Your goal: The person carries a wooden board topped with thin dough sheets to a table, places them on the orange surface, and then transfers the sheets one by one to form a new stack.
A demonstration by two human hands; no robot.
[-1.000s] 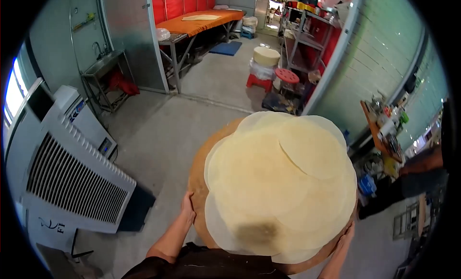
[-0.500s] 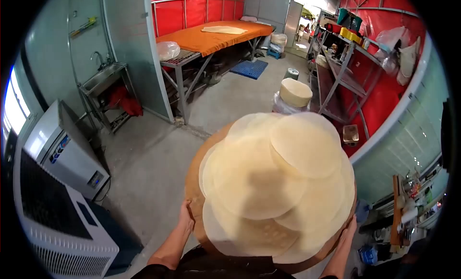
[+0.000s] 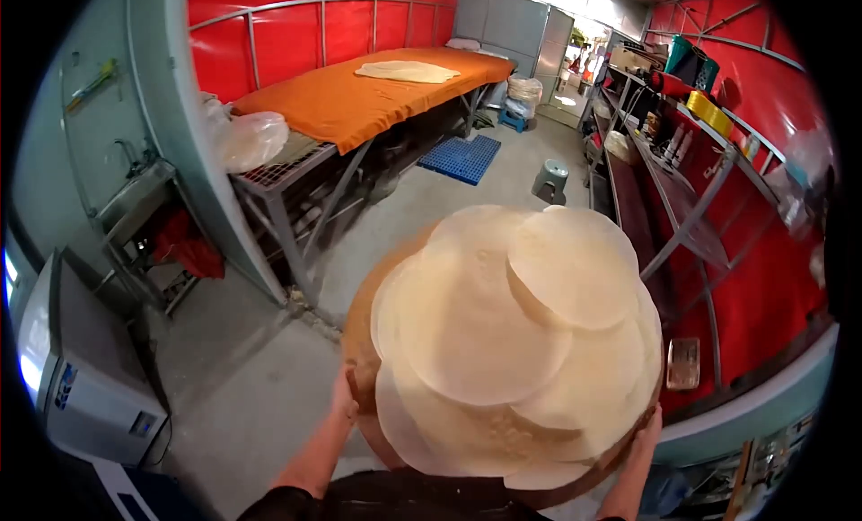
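Observation:
A large round wooden board is held in front of my body. Thin, pale round flatbread sheets lie overlapped across it and cover most of its surface. On the board's left edge, my left hand grips with the thumb side showing; its other fingers are partly hidden underneath. My right hand holds the opposite edge, fingers mostly under the rim. Ahead on the left stands a long table with an orange cloth, and one pale flatbread sheet lies on that cloth.
Plastic bags sit at the table's near end. A blue mat and a grey stool are on the floor ahead. Metal shelving lines the right wall. A partition edge, a sink and a white appliance stand left.
I have moved forward with the board, and the orange-covered table and right shelving appear closer. The pale stack on the floor ahead is no longer visible. Both hands keep their grip.

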